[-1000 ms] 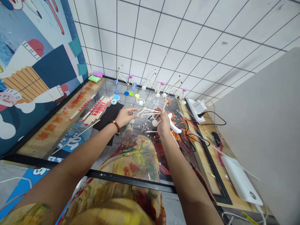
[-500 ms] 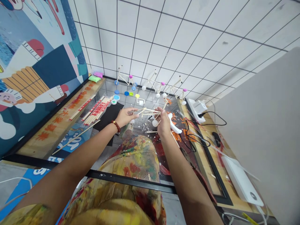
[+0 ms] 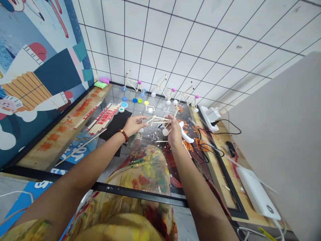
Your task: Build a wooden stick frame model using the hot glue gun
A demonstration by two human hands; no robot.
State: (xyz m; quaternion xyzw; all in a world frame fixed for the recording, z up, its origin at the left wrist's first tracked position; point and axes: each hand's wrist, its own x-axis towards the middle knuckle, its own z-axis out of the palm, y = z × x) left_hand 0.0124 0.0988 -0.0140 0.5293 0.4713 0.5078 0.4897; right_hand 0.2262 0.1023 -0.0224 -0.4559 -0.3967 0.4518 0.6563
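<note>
Between my hands, above the glass table, is a small bicycle-like frame of pale wooden sticks (image 3: pixel 159 119). My left hand (image 3: pixel 134 125) pinches its left end between thumb and fingers. The right end is gripped by my right hand (image 3: pixel 175 131), whose fingers partly cover it. A whitish round cap (image 3: pixel 165 132) shows beside the right fingers; whether it is joined to the frame I cannot tell. Just right of that hand lies a white glue gun (image 3: pixel 187 134). Under the frame, white scraps (image 3: pixel 156 136) and a short loose stick (image 3: pixel 162 141) lie on the glass.
Several stick models with round caps, one with a magenta cap (image 3: pixel 139 82), stand along the back wall. Red-wrapped chopsticks (image 3: pixel 105 118) and a black sheet (image 3: pixel 116 124) lie left. Cables (image 3: pixel 208 147) and a white power strip (image 3: pixel 210 115) are at right.
Both hands keep their hold on the stick frame in nearly the same place. The whole view has shifted very slightly.
</note>
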